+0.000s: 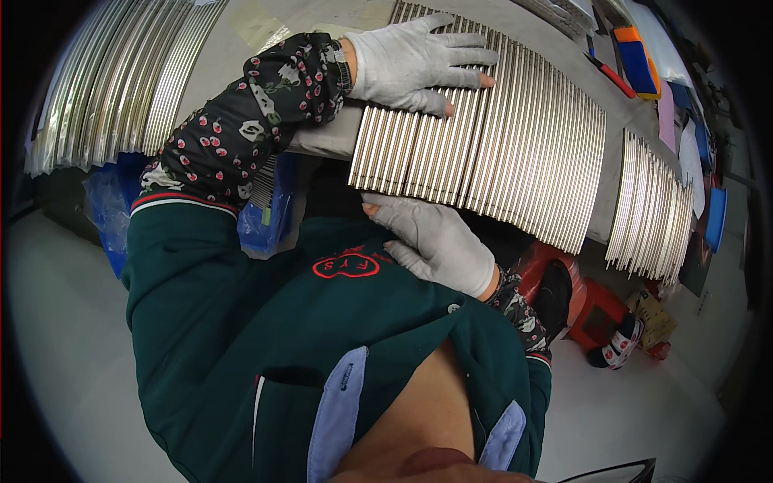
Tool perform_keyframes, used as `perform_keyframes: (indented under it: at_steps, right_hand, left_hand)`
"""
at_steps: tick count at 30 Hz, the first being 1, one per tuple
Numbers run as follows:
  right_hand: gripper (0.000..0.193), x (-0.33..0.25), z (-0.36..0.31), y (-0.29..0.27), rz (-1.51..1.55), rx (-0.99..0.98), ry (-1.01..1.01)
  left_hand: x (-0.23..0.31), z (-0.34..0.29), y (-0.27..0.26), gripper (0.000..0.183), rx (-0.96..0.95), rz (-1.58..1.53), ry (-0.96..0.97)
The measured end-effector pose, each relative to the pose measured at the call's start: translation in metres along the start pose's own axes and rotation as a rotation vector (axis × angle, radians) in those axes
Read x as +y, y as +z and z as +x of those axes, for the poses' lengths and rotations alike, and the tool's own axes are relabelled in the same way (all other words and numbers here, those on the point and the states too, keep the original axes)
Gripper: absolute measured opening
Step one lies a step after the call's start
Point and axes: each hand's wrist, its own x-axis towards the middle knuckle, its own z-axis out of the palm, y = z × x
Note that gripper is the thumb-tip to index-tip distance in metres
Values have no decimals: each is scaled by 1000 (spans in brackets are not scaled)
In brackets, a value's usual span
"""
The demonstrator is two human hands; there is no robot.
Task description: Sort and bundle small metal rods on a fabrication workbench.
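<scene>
Silver rods (535, 141), long axes running near-to-far, left hand (411, 64) spread atop, right hand (439, 245) grip unclear

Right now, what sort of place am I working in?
Likely a factory or workshop: many slim metal rods or tubes lie close together, side by side, you're wearing white work gloves, and a red-handled tool lies off to the right.

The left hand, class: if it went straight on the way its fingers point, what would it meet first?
More of the silvery metal rods in the same row, which the left hand seems to rest on; whether it would rub or skim over them is unclear.
</scene>
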Motion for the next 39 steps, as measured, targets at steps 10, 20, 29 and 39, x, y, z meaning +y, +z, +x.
perform_keyframes:
  at_steps: [10, 20, 29, 39]
  right_hand:
    - [46, -3, 13, 11, 43, 16, 34]
    - [31, -12, 14, -12, 234, 93, -86]
    - [61, -40, -13, -74, -536, 328, 158]
    - [67, -37, 30, -58, -688, -106, 237]
  left_hand:
    - [-9, -30, -3, 62, 50, 42, 28]
    - [-13, -27, -10, 79, -97, 22, 4]
    - [52, -63, -78, 82, -198, -295, -37]
    - [69, -116, -79, 71, -112, -329, -327]
